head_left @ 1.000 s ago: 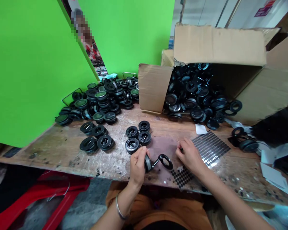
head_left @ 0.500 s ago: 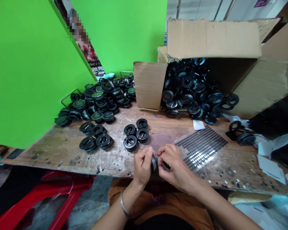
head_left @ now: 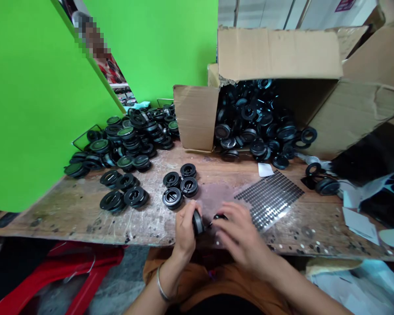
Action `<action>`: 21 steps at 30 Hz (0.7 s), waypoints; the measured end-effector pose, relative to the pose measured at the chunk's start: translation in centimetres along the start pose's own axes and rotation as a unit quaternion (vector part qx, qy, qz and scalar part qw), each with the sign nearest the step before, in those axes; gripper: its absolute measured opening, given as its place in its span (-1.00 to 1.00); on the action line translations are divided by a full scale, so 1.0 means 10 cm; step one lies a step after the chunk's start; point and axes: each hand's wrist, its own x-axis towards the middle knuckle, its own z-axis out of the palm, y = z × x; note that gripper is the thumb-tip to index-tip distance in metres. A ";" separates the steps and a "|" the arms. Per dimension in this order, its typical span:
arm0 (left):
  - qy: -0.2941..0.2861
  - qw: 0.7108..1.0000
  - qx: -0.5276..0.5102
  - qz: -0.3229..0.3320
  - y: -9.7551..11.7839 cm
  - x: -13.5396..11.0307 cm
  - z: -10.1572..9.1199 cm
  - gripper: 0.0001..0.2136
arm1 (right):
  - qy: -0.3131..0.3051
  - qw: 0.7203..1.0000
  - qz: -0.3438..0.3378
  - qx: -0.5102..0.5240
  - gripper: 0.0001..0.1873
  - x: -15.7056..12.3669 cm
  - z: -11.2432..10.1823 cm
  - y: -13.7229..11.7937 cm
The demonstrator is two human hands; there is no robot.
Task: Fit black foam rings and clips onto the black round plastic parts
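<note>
My left hand [head_left: 185, 225] grips a round black part with a ribbed edge [head_left: 198, 222], tilted up on its side near the table's front edge. Just right of it, my right hand [head_left: 238, 232], blurred by motion, has a small black piece [head_left: 219, 216] between its fingers; its shape is mostly hidden. A thin dark bit shows between the two parts. Beyond the left hand stands a group of black round parts [head_left: 172, 197] with slotted centres. Another such group [head_left: 136, 197] lies farther left. Right of my right hand is a clear sheet of small dark dots [head_left: 272, 199].
A heap of black round parts [head_left: 128, 133] lies at the back left against a green panel [head_left: 29, 109]. An open cardboard box [head_left: 197, 118] on its side spills more parts. Headphone-like pieces [head_left: 326, 186] and white papers [head_left: 361, 224] are at right. Dots litter the table [head_left: 151, 225].
My hands have moved apart a little, and more of the ribbed part shows in my left hand. My right hand's fingers have spread somewhat. The whole view has shifted slightly.
</note>
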 end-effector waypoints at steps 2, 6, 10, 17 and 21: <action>0.008 1.000 -0.004 0.008 0.01 0.01 -0.01 -0.62 | 0.033 0.995 0.093 -0.005 -0.86 0.09 -0.06 0.31; 0.009 1.000 0.010 0.025 0.02 0.03 -0.02 -0.63 | -0.071 0.969 0.224 -0.073 -0.88 0.25 -0.05 0.85; -0.004 0.999 0.021 0.038 0.02 0.04 -0.02 -0.64 | -0.164 0.949 0.233 -0.136 -0.86 0.34 0.01 0.97; -0.001 0.999 0.015 0.047 0.03 0.07 -0.02 -0.63 | -0.192 0.929 0.227 -0.220 -0.85 0.39 0.10 0.85; 0.002 0.997 0.034 0.069 0.08 0.08 -0.03 -0.64 | -0.142 0.938 0.221 -0.226 -0.87 0.31 0.14 0.85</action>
